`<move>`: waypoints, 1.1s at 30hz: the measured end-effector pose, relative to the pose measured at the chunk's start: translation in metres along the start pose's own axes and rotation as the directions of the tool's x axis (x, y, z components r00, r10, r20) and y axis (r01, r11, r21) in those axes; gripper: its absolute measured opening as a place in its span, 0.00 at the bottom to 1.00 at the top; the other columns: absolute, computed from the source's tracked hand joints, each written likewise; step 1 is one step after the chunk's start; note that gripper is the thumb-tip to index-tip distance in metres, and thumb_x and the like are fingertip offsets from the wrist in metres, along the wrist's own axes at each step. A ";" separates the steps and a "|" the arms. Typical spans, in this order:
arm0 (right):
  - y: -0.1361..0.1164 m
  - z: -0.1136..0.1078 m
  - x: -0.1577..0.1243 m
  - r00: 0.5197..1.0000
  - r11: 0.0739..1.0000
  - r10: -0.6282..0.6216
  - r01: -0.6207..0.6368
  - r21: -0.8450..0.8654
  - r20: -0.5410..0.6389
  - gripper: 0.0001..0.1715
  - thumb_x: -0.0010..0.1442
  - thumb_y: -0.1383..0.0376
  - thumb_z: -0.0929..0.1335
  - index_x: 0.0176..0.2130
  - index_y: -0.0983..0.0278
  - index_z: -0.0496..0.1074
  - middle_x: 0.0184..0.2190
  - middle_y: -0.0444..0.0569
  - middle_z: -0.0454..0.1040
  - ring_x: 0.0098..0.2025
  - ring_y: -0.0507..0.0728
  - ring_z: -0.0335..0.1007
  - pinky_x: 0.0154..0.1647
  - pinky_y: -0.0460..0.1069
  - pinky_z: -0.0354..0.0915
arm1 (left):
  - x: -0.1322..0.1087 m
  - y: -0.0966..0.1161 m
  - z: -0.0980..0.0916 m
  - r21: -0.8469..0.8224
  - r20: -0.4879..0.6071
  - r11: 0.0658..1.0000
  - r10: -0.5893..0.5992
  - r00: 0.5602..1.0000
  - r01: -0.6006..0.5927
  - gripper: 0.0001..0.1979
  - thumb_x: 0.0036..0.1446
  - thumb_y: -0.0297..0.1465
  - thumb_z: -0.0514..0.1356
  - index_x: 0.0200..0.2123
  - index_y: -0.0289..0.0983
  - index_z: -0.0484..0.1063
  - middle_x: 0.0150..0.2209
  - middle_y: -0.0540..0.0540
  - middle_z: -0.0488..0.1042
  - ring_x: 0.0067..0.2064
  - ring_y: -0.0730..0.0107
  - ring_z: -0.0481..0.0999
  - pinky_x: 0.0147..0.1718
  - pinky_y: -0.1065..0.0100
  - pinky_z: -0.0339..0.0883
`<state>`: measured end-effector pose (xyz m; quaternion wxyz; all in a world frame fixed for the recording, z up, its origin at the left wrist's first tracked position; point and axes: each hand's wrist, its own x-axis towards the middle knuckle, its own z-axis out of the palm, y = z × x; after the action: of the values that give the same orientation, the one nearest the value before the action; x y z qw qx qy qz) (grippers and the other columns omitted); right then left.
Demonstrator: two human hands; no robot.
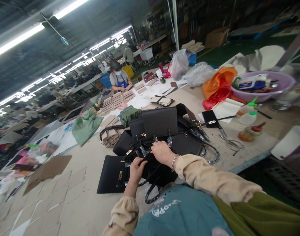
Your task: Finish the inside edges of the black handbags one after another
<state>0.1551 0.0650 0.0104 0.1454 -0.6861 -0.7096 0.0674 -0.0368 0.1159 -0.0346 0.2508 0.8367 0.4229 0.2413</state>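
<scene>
A black handbag (pixel 162 172) lies in front of my body, its wrapped handle hanging toward the table's near side. My left hand (pixel 137 168) pinches the edge of this bag between thumb and fingers. Closed on the bag's upper part is my right hand (pixel 163 152), its fingertips partly hidden. Just beyond the hands, more black handbags are heaped, among them an upright black bag (pixel 160 120) with clear plastic around its handles. A flat black bag (pixel 110 174) with gold hardware rests beside my left hand.
Scissors (pixel 231 142), a phone (pixel 210 118) and small bottles (pixel 248 117) lie to the right, near a purple basin (pixel 265 86). Green pieces (pixel 130 115) and beige stacks stand behind the bags. A green cloth (pixel 87 126) lies left. A co-worker (pixel 119 78) sits across the table.
</scene>
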 end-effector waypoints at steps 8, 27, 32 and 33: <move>0.000 0.000 0.000 1.000 1.000 -0.006 0.006 0.012 -0.016 0.11 0.61 0.63 0.63 0.35 0.66 0.73 0.36 0.54 0.72 0.41 0.59 0.66 0.40 0.52 0.56 | 0.002 0.002 0.004 0.009 0.009 1.000 0.001 1.000 -0.002 0.15 0.58 0.37 0.53 0.23 0.36 0.68 0.25 0.51 0.65 0.29 0.74 0.68 0.30 0.73 0.62; 0.011 -0.005 -0.003 0.999 0.999 -0.037 0.037 -0.002 0.005 0.13 0.61 0.61 0.64 0.35 0.67 0.73 0.36 0.54 0.72 0.41 0.58 0.66 0.41 0.51 0.56 | 0.032 0.033 0.006 0.356 0.179 0.934 -0.110 0.978 0.040 0.13 0.61 0.29 0.53 0.46 0.38 0.73 0.43 0.43 0.77 0.43 0.65 0.76 0.43 0.68 0.66; 0.017 -0.009 -0.003 0.999 0.999 -0.046 0.046 0.002 0.018 0.11 0.60 0.63 0.64 0.34 0.67 0.73 0.35 0.54 0.72 0.40 0.58 0.67 0.41 0.50 0.57 | 0.036 0.027 0.002 0.368 0.224 0.930 -0.088 0.971 -0.001 0.14 0.61 0.29 0.53 0.48 0.37 0.72 0.44 0.43 0.77 0.44 0.66 0.76 0.44 0.69 0.66; 0.017 -0.009 -0.003 0.999 0.999 -0.038 0.038 0.001 0.016 0.11 0.60 0.63 0.64 0.35 0.67 0.73 0.36 0.55 0.72 0.41 0.58 0.66 0.41 0.51 0.57 | 0.036 0.026 0.002 0.370 0.226 0.929 -0.084 0.971 -0.006 0.14 0.61 0.29 0.52 0.48 0.37 0.72 0.44 0.43 0.76 0.44 0.66 0.76 0.44 0.69 0.66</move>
<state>0.1744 0.0622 0.0135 0.1411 -0.6720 -0.7235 0.0705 -0.0016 0.1322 -0.0127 0.1432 0.8830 0.4441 0.0509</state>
